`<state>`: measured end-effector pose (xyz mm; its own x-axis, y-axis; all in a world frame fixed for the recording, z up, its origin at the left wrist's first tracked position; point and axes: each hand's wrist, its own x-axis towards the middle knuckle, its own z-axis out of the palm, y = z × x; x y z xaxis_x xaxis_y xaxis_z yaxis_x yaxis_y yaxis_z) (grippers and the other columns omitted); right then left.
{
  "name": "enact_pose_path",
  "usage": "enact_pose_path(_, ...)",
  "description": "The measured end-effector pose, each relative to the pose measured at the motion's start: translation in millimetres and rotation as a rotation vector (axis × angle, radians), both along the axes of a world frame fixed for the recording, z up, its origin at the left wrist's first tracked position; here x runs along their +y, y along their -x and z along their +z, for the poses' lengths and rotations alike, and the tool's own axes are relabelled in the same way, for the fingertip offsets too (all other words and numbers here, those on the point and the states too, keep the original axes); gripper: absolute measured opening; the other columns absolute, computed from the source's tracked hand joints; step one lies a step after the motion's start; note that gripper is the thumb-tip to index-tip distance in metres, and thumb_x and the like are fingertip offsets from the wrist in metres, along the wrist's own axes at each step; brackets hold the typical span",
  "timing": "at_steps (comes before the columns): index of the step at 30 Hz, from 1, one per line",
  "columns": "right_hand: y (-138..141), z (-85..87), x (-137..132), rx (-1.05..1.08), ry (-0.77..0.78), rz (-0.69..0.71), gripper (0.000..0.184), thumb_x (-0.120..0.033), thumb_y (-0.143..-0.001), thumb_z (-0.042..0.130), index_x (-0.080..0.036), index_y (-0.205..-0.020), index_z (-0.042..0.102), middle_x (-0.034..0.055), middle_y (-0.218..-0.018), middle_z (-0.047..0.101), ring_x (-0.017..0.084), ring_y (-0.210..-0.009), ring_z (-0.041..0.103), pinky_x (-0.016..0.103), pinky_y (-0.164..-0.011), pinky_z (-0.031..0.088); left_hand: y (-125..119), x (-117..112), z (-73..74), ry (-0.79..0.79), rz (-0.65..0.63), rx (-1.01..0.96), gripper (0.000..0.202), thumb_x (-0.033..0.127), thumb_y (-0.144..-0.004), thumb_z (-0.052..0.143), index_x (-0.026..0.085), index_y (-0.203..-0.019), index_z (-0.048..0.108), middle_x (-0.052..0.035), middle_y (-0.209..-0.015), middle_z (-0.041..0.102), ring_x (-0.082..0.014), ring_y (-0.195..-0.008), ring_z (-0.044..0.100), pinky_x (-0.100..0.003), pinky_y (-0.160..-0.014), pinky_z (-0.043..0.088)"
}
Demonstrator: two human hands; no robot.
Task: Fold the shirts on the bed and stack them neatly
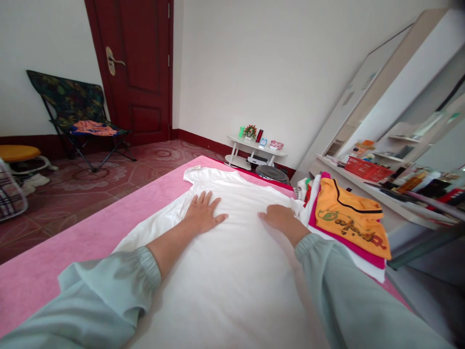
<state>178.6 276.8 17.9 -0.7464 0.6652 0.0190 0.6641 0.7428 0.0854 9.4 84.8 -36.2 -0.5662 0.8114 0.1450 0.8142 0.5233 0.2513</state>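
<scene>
A white T-shirt point(236, 252) lies spread out on a pink bed cover point(72, 242). My left hand point(202, 213) rests flat on the shirt's left side, fingers stretched out and apart. Over on the shirt's right side, my right hand point(278, 216) presses down near a sleeve, its fingers curled downward and partly hidden. Both arms wear pale green sleeves.
A stack of folded clothes with an orange shirt point(350, 223) on top sits at the bed's right edge. A cluttered dresser shelf point(392, 189) stands on the right. A small white table point(256, 148), a folding chair point(78, 116) and a red door point(140, 68) lie beyond.
</scene>
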Motion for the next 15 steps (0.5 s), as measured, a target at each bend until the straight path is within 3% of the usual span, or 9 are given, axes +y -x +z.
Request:
enact_pose_path(3, 16.5, -4.5, -4.9, 0.124, -0.014, 0.173, 0.054, -0.049, -0.095, 0.029, -0.022, -0.139, 0.042, 0.0095, -0.144, 0.043, 0.027, -0.137, 0.029, 0.049, -0.110, 0.019, 0.7, -0.5, -0.3, -0.009, -0.007, -0.004, 0.083, 0.078, -0.080, 0.025, 0.026, -0.145, 0.033, -0.0080, -0.156, 0.018, -0.0327, -0.143, 0.007, -0.051, -0.113, 0.005)
enact_pose_path(5, 15.9, -18.9, 3.1, 0.145, 0.039, 0.113, 0.056, -0.051, -0.096, 0.021, -0.027, -0.145, 0.030, 0.0049, -0.153, 0.027, 0.025, -0.141, 0.019, 0.051, -0.111, 0.015, 1.4, -1.3, -0.1, -0.011, -0.016, -0.004, 0.084, 0.078, -0.079, 0.024, 0.026, -0.145, 0.033, -0.0079, -0.156, 0.018, -0.0327, -0.143, 0.007, -0.051, -0.113, 0.005)
enact_pose_path(7, 12.1, -32.3, 15.2, 0.112, 0.109, -0.034, 0.061, -0.056, -0.094, 0.021, -0.027, -0.147, 0.026, 0.0061, -0.156, 0.018, 0.028, -0.142, 0.014, 0.056, -0.109, 0.015, 1.7, -2.3, 1.0, -0.008, -0.019, -0.003, 0.085, 0.079, -0.079, 0.022, 0.026, -0.145, 0.033, -0.0084, -0.156, 0.018, -0.0328, -0.143, 0.007, -0.051, -0.113, 0.005)
enact_pose_path(10, 11.7, -38.9, 20.2, 0.095, 0.160, -0.174, 0.069, -0.060, -0.091, 0.022, -0.021, -0.147, 0.025, 0.0129, -0.156, 0.015, 0.035, -0.141, 0.014, 0.063, -0.106, 0.017, 1.2, -3.6, 3.2, -0.003, -0.020, 0.003, 0.085, 0.078, -0.080, 0.021, 0.025, -0.145, 0.033, -0.0106, -0.155, 0.019, -0.0332, -0.143, 0.009, -0.051, -0.113, 0.007)
enact_pose_path(12, 13.1, -37.8, 8.0, 0.103, 0.155, -0.220, 0.073, -0.060, -0.090, 0.025, -0.015, -0.147, 0.027, 0.0182, -0.154, 0.018, 0.038, -0.139, 0.017, 0.063, -0.104, 0.018, 0.8, -3.9, 4.1, -0.006, -0.019, -0.002, 0.084, 0.077, -0.080, 0.023, 0.024, -0.144, 0.034, -0.0108, -0.155, 0.020, -0.0330, -0.143, 0.011, -0.051, -0.113, 0.007)
enact_pose_path(15, 9.3, -40.1, -19.9, 0.169, 0.098, -0.110, 0.069, -0.059, -0.090, 0.027, -0.019, -0.147, 0.026, 0.0138, -0.155, 0.019, 0.035, -0.141, 0.015, 0.060, -0.107, 0.017, 1.4, -3.4, 3.8, -0.083, -0.014, -0.045, 0.077, 0.074, -0.080, 0.033, 0.026, -0.140, 0.041, -0.0078, -0.153, 0.026, -0.0318, -0.142, 0.015, -0.050, -0.113, 0.010)
